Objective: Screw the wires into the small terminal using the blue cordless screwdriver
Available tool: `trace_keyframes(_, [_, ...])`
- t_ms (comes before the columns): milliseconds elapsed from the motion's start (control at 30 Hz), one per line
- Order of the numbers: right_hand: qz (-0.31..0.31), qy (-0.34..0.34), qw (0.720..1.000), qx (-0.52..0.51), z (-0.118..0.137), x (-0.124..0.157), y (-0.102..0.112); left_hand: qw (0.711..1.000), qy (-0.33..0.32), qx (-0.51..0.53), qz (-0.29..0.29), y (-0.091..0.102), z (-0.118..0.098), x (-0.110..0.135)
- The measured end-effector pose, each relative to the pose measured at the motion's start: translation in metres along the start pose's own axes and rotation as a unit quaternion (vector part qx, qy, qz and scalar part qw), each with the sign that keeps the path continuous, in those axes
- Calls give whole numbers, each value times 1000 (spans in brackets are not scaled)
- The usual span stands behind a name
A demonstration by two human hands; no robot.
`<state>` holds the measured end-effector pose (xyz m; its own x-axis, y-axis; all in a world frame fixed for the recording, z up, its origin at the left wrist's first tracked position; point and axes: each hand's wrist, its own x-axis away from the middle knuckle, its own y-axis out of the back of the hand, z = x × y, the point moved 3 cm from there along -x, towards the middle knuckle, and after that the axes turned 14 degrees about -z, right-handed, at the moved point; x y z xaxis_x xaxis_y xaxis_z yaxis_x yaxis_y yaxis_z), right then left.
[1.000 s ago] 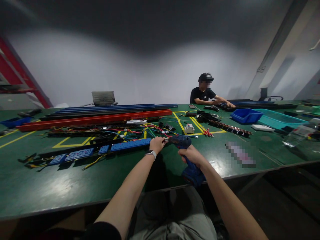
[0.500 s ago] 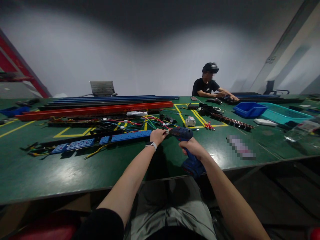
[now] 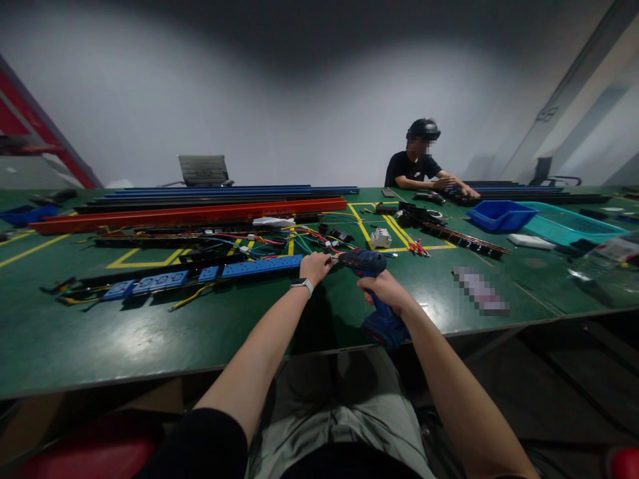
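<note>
My right hand [image 3: 385, 290] is wrapped round the grip of a blue cordless drill [image 3: 369, 263], whose nose points left. My left hand [image 3: 314, 266], with a watch on the wrist, is closed at the drill's tip, right at the end of a long blue socket strip [image 3: 262, 266] lying on the green table [image 3: 150, 339]. What the left fingers pinch is too small to make out. Loose coloured wires [image 3: 279, 245] lie just behind both hands.
Long red [image 3: 190, 214], blue and black rails lie across the table behind the strip. A white breaker [image 3: 381, 237] sits in a yellow-taped square. A blue bin [image 3: 499, 215] and a teal tray [image 3: 564, 226] stand at right. Another person [image 3: 417, 166] works at the far side.
Both hands and the drill have kept their hold and place. The view has tilted slightly, so the table sits a little higher in the picture.
</note>
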<state>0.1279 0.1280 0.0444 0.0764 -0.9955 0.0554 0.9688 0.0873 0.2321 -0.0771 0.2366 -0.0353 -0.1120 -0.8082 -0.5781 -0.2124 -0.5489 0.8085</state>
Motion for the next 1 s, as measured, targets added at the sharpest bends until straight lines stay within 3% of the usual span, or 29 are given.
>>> trace_keyframes(1000, [-10,-9,1000,5,5,4,0,1000,15,9,17,2,-1,0])
